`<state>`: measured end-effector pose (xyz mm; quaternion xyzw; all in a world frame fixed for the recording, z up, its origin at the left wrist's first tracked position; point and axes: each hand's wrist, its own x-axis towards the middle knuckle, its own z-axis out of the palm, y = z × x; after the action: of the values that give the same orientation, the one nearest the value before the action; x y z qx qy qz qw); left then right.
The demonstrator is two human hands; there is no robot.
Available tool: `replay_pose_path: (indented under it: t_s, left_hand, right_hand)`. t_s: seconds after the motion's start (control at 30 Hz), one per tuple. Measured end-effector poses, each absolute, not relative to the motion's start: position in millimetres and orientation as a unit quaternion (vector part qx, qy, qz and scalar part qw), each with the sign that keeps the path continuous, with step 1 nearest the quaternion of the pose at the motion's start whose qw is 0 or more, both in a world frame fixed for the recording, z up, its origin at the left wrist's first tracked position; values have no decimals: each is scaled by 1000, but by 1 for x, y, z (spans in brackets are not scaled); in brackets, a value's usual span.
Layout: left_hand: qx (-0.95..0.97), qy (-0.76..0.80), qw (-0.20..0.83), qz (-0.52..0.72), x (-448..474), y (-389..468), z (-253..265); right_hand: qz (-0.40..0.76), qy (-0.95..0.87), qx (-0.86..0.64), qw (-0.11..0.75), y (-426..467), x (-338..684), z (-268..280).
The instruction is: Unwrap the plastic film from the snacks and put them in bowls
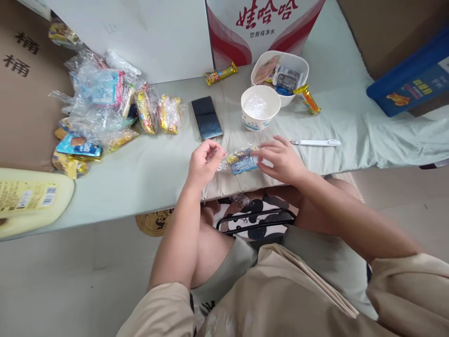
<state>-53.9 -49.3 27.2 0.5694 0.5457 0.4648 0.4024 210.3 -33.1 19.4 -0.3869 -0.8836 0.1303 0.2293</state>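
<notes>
In front of me on the cloth lie small snack packets point(244, 164), blue and yellow, with clear plastic around them. Beside their left end, my left hand point(204, 162) is closed, thumb and fingertips pinching the clear plastic wrapper point(223, 164). My right hand point(282, 160) reaches over the packets' right end with its fingers apart and bent; its fingertips are at the packet edge, and I cannot tell whether they press on it. A white paper cup point(257, 122) holding crumpled clear plastic stands just behind. To the right of it rests a white utility knife point(317, 142).
A phone point(206, 118) lies left of the cup. Behind the cup is a white bowl point(304, 70) of packets; yellow snack bars point(220, 73) lie nearby. Wrapped snacks point(101, 103) are heaped at left, near a yellow bottle point(35, 201). Cartons point(168, 42) line the back.
</notes>
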Motion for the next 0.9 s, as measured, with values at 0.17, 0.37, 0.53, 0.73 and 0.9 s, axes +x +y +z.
replay_pose_path:
  t_s: [0.17,0.37,0.53,0.73,0.9]
  left_hand:
    - [496,544,450,506,-58,-48,29]
    - [563,500,564,339,-59,-53,28]
    - [620,574,445,298,-63,-49,18]
    - [685,616,341,189,-61,-44,18]
    - [681,629,294,233,-57,-45,18]
  right_hand:
    - [110,-892,-382,215,-46,209,18]
    - [42,-894,-397,201,-28,192,21]
    - [39,-934,-321,149,-34,203,23]
    - [117,-935,-330,58,-57,221,21]
    - [62,-853,-517,-42,-58,199,31]
